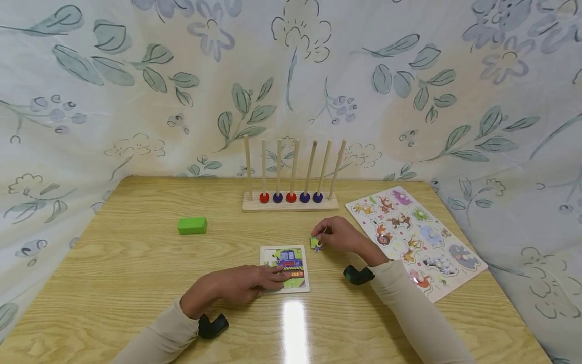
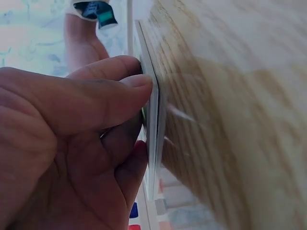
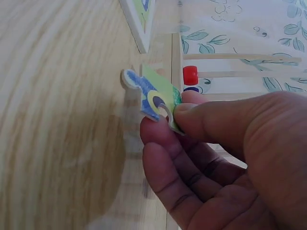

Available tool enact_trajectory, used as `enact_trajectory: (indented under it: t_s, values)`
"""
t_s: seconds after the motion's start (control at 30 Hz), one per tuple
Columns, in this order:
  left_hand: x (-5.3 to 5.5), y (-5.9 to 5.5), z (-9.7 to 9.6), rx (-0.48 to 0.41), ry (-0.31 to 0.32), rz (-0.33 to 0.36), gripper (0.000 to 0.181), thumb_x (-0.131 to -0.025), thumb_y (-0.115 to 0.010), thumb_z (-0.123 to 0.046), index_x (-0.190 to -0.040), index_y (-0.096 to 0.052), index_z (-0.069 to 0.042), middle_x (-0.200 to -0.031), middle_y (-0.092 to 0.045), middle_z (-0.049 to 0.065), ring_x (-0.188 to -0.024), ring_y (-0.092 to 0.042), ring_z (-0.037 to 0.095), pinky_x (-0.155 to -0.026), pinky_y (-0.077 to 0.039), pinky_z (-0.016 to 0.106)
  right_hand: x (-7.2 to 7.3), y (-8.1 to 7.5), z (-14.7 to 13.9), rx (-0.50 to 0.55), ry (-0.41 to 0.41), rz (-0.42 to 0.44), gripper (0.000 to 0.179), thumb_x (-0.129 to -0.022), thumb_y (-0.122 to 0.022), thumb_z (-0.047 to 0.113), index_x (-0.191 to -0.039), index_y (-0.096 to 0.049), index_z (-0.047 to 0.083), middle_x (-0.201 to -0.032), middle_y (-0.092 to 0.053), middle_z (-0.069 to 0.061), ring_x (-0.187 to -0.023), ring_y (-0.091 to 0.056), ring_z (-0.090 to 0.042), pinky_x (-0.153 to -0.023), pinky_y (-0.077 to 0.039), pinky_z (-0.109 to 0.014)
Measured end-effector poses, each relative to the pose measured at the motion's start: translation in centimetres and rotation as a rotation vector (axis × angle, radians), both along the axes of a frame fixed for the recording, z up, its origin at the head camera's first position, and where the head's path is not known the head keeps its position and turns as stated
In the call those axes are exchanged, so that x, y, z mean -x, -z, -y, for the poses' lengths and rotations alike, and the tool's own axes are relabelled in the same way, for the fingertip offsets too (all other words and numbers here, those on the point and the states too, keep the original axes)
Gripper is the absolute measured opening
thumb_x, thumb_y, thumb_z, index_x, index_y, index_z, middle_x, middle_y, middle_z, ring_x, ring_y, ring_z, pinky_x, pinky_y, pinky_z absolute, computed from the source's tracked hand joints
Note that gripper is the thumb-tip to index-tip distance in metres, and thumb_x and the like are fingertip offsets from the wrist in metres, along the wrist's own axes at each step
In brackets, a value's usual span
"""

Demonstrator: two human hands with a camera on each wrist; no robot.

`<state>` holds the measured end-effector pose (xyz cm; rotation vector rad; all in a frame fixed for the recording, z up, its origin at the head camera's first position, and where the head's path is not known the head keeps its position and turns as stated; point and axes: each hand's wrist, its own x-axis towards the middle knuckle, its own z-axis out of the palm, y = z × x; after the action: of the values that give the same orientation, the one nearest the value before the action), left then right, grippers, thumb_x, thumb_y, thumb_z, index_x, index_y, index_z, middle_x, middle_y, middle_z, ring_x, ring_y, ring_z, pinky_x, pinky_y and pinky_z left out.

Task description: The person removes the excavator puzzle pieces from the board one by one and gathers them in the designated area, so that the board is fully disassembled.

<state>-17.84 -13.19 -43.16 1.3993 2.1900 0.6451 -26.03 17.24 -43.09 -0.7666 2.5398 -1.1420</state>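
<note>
While the left hand (image 1: 238, 284) rests extended fingers on the puzzle (image 1: 291, 260) — apparently steadying it on the counter (image 1: 136, 283) — the right hand's (image 1: 343, 235) fingers pinch one piece (image 3: 159, 86) right of it, likely leaving the knob (image 3: 129, 77) clear.

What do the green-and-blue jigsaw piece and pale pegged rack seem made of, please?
Green-and-blue jigsaw piece: perhaps wood or board with a printed face, given its pale edge. Pale pegged rack: probably unpainted wood, matte, given its tan colour.

Head: bright, even — white glare on table (image 1: 113, 283) | left wrist: hazy, soft-focused | right wrist: dimmer — broad shadow
</note>
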Motion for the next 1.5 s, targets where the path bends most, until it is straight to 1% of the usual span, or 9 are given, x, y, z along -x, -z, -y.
enact_trajectory:
  t_s: [0.13,0.23,0.47,0.67,0.83,1.03,1.27,1.4,1.5]
  values:
    - [0.0,0.0,0.0,0.015,-0.016,0.004,0.042,-0.101,-0.044,0.001,-0.142,-0.050,-0.005,-0.154,-0.035,0.003,-0.141,-0.029,0.026,-0.112,-0.027,0.037,0.2,0.3,-0.1,-0.020,-0.006,-0.045,0.016,-0.091,-0.059,-0.006,-0.099,-0.072,-0.002,-0.092,-0.069,-0.007,-0.074,-0.062,-0.013,-0.066,-0.051,-0.028]
    - [0.0,0.0,0.0,0.010,-0.019,0.008,0.042,-0.101,-0.044,0.000,-0.142,-0.050,-0.005,-0.154,-0.035,0.003,-0.141,-0.029,0.026,-0.112,-0.028,0.037,0.2,0.5,0.0,-0.054,0.006,-0.070,0.016,-0.091,-0.060,-0.005,-0.098,-0.073,0.001,-0.093,-0.070,-0.005,-0.077,-0.061,-0.012,-0.068,-0.051,-0.028]
    - [0.0,0.2,0.0,-0.007,-0.030,0.018,0.042,-0.101,-0.045,0.001,-0.142,-0.051,-0.007,-0.154,-0.035,0.000,-0.141,-0.029,0.025,-0.113,-0.027,0.037,0.1,0.6,0.0,-0.108,0.026,-0.062,0.016,-0.090,-0.061,-0.004,-0.095,-0.074,0.004,-0.097,-0.070,-0.004,-0.083,-0.060,-0.012,-0.074,-0.051,-0.029]
    - [0.1,0.2,-0.1,0.013,-0.047,0.048,0.044,-0.100,-0.044,0.003,-0.142,-0.051,-0.008,-0.154,-0.035,-0.001,-0.142,-0.027,0.024,-0.113,-0.025,0.038,0.1,0.5,-0.1,-0.122,0.026,-0.079,0.015,-0.090,-0.062,-0.003,-0.094,-0.074,0.005,-0.095,-0.070,-0.003,-0.080,-0.058,-0.012,-0.071,-0.049,-0.029]
    - [0.1,0.2,-0.1,0.019,-0.050,0.046,0.043,-0.101,-0.044,0.002,-0.142,-0.052,-0.008,-0.154,-0.035,-0.001,-0.142,-0.027,0.023,-0.113,-0.025,0.039,0.2,0.2,0.1,-0.132,0.042,-0.078,0.014,-0.090,-0.063,-0.002,-0.094,-0.074,0.005,-0.092,-0.069,-0.002,-0.078,-0.058,-0.011,-0.070,-0.049,-0.029]
    - [0.2,0.3,-0.1,0.027,-0.048,0.043,0.042,-0.101,-0.044,0.000,-0.142,-0.051,-0.009,-0.155,-0.034,-0.002,-0.143,-0.026,0.023,-0.113,-0.025,0.038,0.1,-0.3,0.3,-0.152,0.060,-0.077,0.012,-0.089,-0.065,-0.002,-0.092,-0.074,0.005,-0.092,-0.069,-0.001,-0.081,-0.058,-0.012,-0.072,-0.050,-0.030]
    - [0.2,0.2,-0.1,0.027,-0.048,0.076,0.048,-0.098,-0.043,0.008,-0.142,-0.051,-0.009,-0.155,-0.034,0.000,-0.143,-0.025,0.023,-0.114,-0.023,0.038,0.3,-0.4,0.5,-0.170,0.093,-0.097,0.007,-0.089,-0.068,0.004,-0.093,-0.074,0.005,-0.086,-0.068,-0.001,-0.075,-0.057,-0.011,-0.068,-0.048,-0.028]
    - [0.2,0.3,-0.2,0.024,-0.045,0.068,0.045,-0.099,-0.043,0.005,-0.142,-0.051,-0.008,-0.154,-0.035,0.000,-0.142,-0.027,0.023,-0.113,-0.025,0.038,0.3,-0.6,0.9,-0.166,0.092,-0.105,0.008,-0.089,-0.068,0.003,-0.095,-0.074,0.003,-0.086,-0.068,-0.001,-0.073,-0.055,-0.011,-0.065,-0.048,-0.027]
    - [0.2,0.3,-0.2,0.024,-0.037,0.060,0.047,-0.098,-0.044,0.007,-0.142,-0.051,-0.008,-0.154,-0.034,0.000,-0.143,-0.026,0.023,-0.114,-0.024,0.038,0.2,-0.6,1.4,-0.161,0.079,-0.104,0.009,-0.089,-0.068,0.002,-0.095,-0.074,0.002,-0.085,-0.067,-0.001,-0.072,-0.055,-0.011,-0.064,-0.048,-0.026]
